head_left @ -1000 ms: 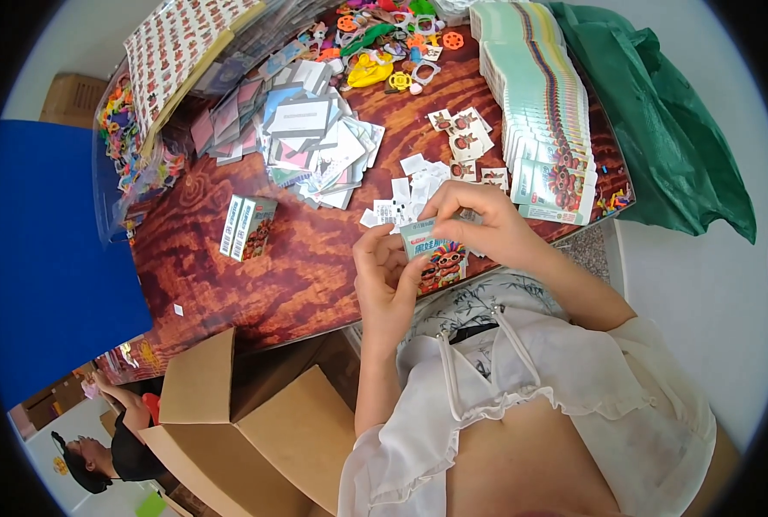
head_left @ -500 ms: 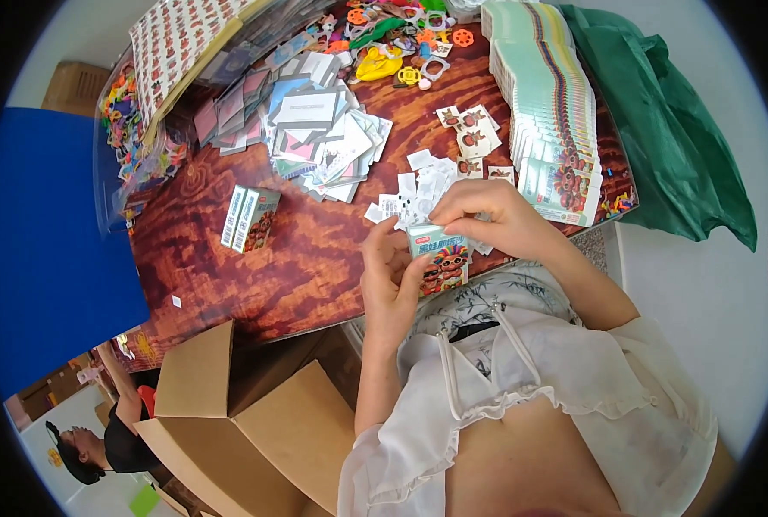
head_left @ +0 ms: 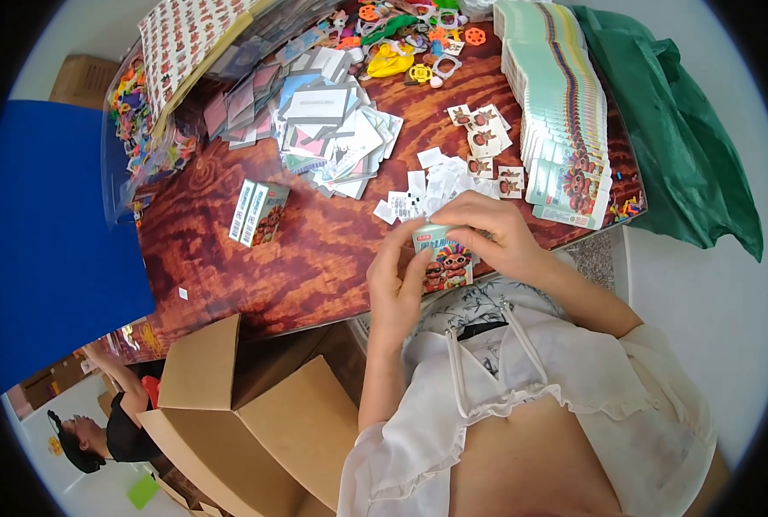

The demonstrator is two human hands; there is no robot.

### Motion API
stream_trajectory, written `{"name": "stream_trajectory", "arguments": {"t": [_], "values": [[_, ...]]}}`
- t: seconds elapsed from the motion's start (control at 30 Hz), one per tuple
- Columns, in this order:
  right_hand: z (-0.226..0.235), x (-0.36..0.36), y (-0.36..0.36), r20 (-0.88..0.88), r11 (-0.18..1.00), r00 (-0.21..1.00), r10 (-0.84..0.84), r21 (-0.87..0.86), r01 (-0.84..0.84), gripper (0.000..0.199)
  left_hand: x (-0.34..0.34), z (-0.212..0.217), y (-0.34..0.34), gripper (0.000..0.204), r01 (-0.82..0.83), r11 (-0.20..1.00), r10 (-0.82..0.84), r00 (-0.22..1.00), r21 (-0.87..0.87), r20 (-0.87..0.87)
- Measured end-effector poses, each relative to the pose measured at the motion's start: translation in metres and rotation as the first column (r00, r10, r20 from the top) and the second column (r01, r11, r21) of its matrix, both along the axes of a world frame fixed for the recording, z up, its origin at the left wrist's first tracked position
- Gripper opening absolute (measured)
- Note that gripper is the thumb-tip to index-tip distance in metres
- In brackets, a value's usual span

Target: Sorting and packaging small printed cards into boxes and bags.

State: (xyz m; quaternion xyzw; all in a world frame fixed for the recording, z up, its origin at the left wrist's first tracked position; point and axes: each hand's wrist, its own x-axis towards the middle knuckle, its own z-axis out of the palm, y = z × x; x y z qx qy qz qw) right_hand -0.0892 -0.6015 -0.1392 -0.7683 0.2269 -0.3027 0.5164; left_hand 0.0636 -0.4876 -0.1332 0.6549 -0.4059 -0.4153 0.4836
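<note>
Between my hands, at the table's near edge, is a small printed carton [head_left: 449,263] with cartoon figures on its pale green front. My left hand [head_left: 394,280] grips its left side, thumb across the front. At the carton's top edge, my right hand [head_left: 492,233] has its fingers closed on the upper right corner, partly hiding it. Just beyond my fingers lies a loose pile of small white paper slips [head_left: 440,183]. Small cards with brown cartoon figures [head_left: 487,142] lie behind that pile. Two finished-looking cartons [head_left: 259,213] stand side by side to the left.
A long fanned stack of flat cartons [head_left: 565,129] runs along the right, beside a green plastic bag [head_left: 673,129]. Grey-edged cards [head_left: 324,121] and colourful plastic toys [head_left: 401,52] lie at the back. An opened cardboard box [head_left: 199,366] stands near left; another person [head_left: 125,422] is beyond it.
My right fingers have shifted over the carton's top right corner and now cover more of it. The whole view has shifted slightly. Both hands stay on the carton.
</note>
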Motion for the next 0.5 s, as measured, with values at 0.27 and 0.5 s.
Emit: {"name": "stream_trajectory", "arguments": {"t": [0.27, 0.5], "values": [[-0.010, 0.011, 0.000, 0.093, 0.997, 0.995, 0.020, 0.067, -0.026, 0.018, 0.014, -0.008, 0.006, 0.038, 0.008, 1.000, -0.008, 1.000, 0.024, 0.021], [0.004, 0.016, 0.001, 0.013, 0.964, 0.993, -0.113, 0.242, 0.107, 0.022, 0.004, 0.008, -0.003, 0.050, -0.141, 0.989, 0.135, 0.982, -0.036, -0.130]]}}
